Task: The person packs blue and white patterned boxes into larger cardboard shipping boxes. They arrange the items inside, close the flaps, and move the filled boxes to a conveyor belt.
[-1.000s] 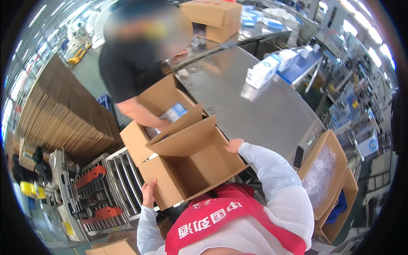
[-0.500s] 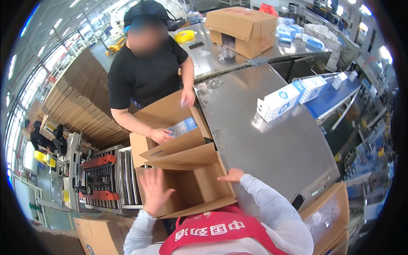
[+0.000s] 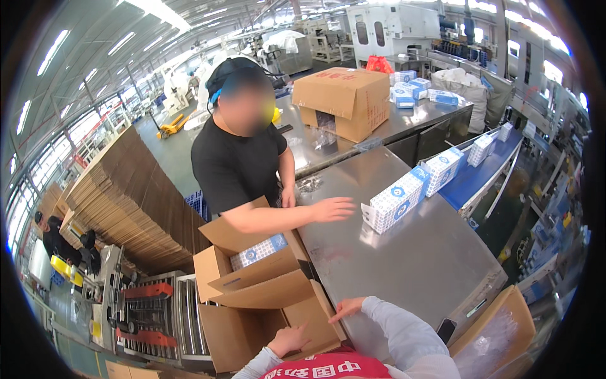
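Steel bench (image 3: 410, 271) spreads ahead of the right hand (image 3: 349, 308); packs (image 3: 398, 201) stand well beyond it. Box (image 3: 228, 331) lies just left of that hand, far flap raised, likely leaving its mouth clear. Fingers reach its rim, perhaps steadying; grip unclear. Left hand (image 3: 287, 340), half-open, index extended, appears empty over the box.

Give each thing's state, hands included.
Near carton: top open
Second carton: top open, pack inside
Left hand: over near carton, holding nothing visible
Right hand: at near carton's right edge, contact unclear
Co-worker's hand: open, over metal table
Packs: in a row, metal table to blue conveyor
Phone: flat, screen dark
Rightmost carton: open, clear plastic inside
Far carton: top shut, side partly open
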{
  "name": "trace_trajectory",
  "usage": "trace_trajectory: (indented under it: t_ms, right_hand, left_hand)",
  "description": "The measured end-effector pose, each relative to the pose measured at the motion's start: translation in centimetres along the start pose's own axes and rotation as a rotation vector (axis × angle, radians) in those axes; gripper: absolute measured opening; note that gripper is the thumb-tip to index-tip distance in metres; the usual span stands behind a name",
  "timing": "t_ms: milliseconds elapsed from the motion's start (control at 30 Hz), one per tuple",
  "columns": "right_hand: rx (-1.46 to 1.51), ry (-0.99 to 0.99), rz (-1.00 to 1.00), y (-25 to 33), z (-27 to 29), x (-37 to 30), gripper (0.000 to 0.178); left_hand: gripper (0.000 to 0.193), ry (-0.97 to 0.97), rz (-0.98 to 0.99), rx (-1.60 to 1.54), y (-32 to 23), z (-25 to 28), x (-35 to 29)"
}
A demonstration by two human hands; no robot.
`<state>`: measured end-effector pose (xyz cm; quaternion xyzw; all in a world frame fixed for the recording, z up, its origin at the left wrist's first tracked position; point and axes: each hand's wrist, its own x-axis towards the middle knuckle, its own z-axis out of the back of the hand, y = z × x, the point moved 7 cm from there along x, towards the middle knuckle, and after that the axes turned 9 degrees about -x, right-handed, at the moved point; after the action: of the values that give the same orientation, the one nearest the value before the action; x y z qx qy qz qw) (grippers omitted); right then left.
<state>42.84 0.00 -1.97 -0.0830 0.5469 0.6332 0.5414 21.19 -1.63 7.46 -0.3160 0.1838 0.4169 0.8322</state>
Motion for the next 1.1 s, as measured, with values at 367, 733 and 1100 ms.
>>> trace_trajectory:
  t_ms: [367,733,1100]
  right_hand:
    - [0.044,0.044,-0.034,0.2,-0.5,2.4,0.079]
    - [0.067,0.081,-0.06,-0.4,-0.8,3.1,0.067]
    - [0.094,0.23,-0.155,-2.1,-1.3,4.7,0.085]
  left_hand:
    - [0.044,-0.187,-0.568,-0.008,4.7,-5.4,2.4]
    - [0.069,0.049,-0.188,-0.083,0.2,-1.2,1.0]
    - [0.066,0.102,-0.279,-0.124,-1.0,-0.3,0.4]
